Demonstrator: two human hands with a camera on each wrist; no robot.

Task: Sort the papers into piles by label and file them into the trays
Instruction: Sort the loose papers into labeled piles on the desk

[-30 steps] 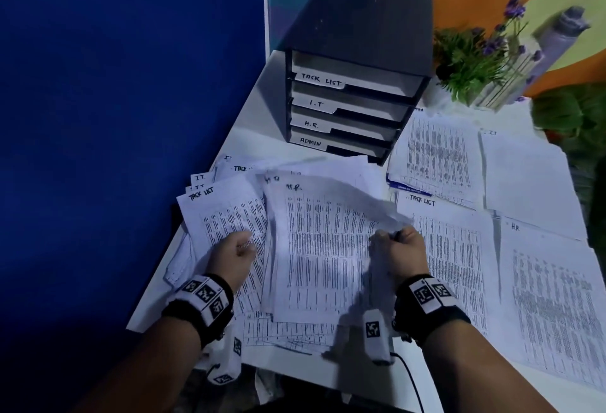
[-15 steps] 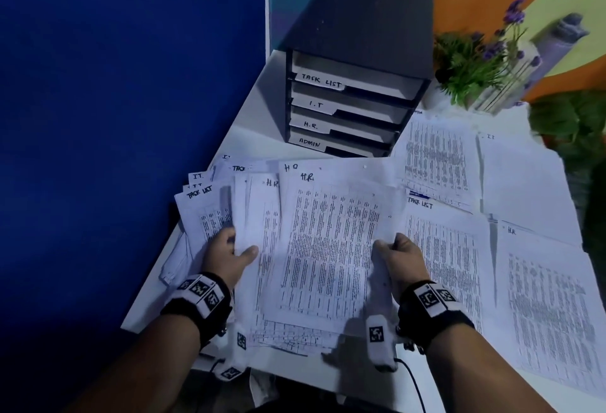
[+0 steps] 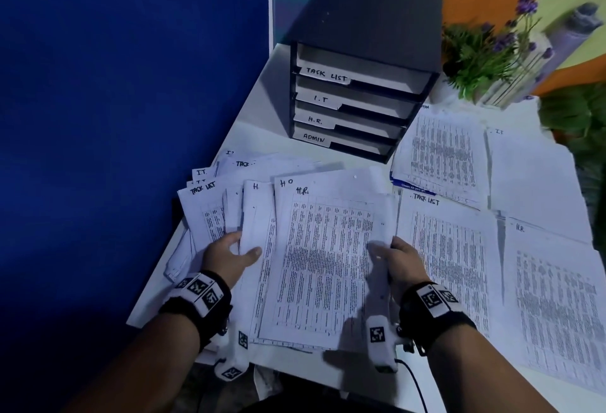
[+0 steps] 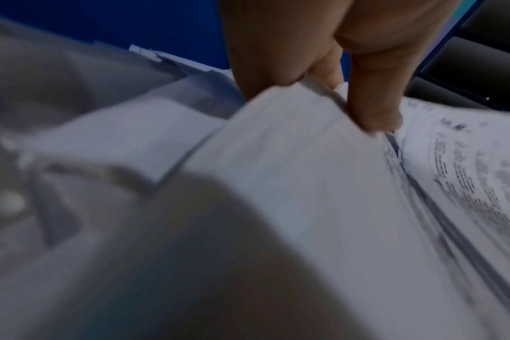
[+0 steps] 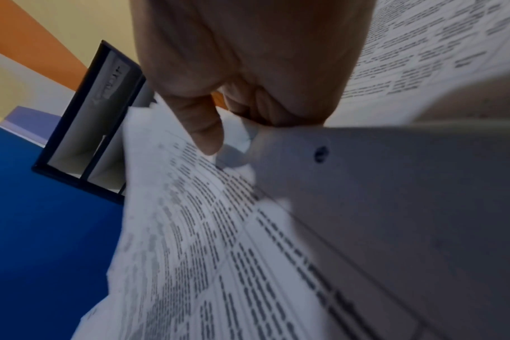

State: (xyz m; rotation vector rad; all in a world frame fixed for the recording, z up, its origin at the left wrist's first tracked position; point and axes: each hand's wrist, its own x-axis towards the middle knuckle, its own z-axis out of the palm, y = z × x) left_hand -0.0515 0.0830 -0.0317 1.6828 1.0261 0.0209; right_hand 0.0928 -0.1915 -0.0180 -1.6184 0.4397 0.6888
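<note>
A printed sheet marked H.R. (image 3: pixel 324 261) tops a fanned heap of papers (image 3: pixel 210 202) at the table's front left. My left hand (image 3: pixel 234 253) pinches the left edge of a few sheets (image 4: pixel 291 142) under it, thumb on top. My right hand (image 3: pixel 392 256) pinches the H.R. sheet's right edge (image 5: pixel 189 207), thumb on the print. A black tray unit (image 3: pixel 360 91) stands behind, its trays labelled TASK LIST, I.T, H.R. and ADMIN. Sorted piles lie to the right: TASK LIST (image 3: pixel 449 248), H.R. (image 3: pixel 554 297), I.T (image 3: pixel 531 176) and a far pile (image 3: pixel 442 150).
A blue partition (image 3: pixel 131 117) runs along the table's left edge. A potted plant with purple flowers (image 3: pixel 485 55) and a grey bottle (image 3: pixel 570 32) stand behind the piles. The white table (image 3: pixel 255 130) shows bare beside the tray unit.
Both hands have flattened and straightened the H.R. sheet, which was crumpled and raised before. The left hand slid right, from the TASK LIST sheet to the edge of the sheets under the H.R. one.
</note>
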